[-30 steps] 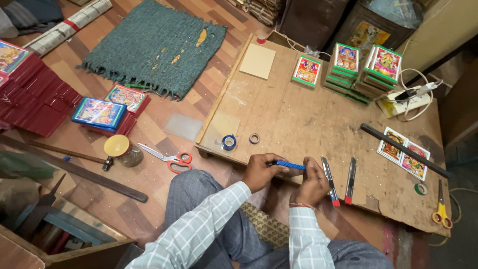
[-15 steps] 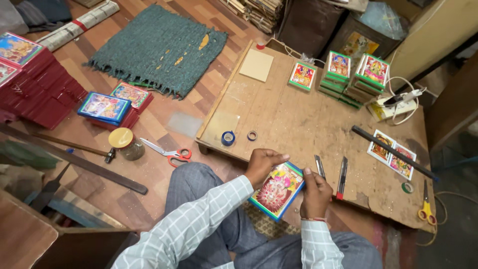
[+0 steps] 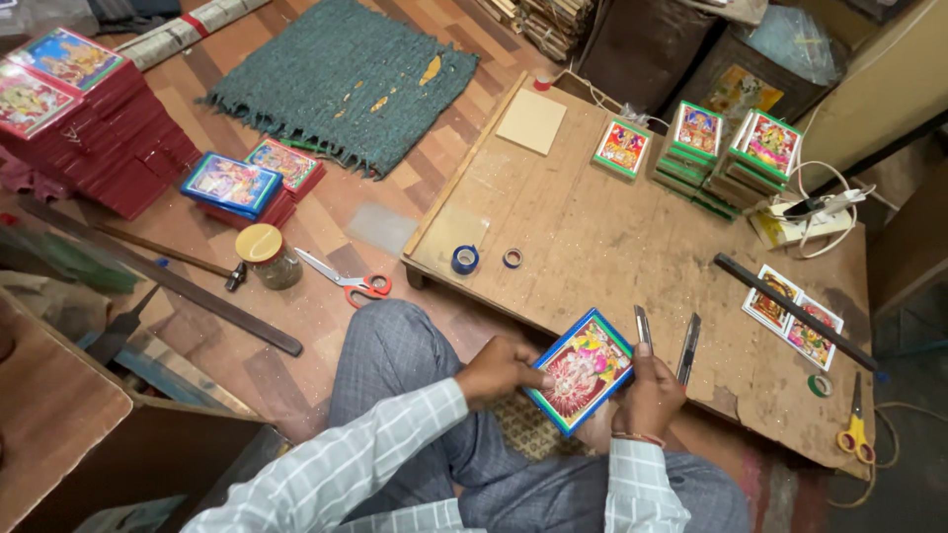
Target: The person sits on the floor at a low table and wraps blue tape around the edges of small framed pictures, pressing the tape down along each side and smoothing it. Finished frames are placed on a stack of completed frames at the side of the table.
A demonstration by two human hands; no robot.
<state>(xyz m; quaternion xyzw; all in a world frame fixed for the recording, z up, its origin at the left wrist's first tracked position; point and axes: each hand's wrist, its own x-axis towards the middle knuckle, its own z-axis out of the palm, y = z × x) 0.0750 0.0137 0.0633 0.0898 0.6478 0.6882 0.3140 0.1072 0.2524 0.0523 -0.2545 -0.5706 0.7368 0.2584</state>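
Seen from above, a seated person holds a small blue-framed colourful picture [image 3: 581, 371] tilted over the near edge of a low wooden tabletop [image 3: 592, 237]. The left hand [image 3: 501, 370] grips its left edge, the right hand [image 3: 649, 390] its right. Two utility knives [image 3: 666, 341] lie just beside it.

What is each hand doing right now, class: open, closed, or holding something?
Left hand: closed on the left edge of the blue-framed picture.
Right hand: closed on the same picture's right edge.
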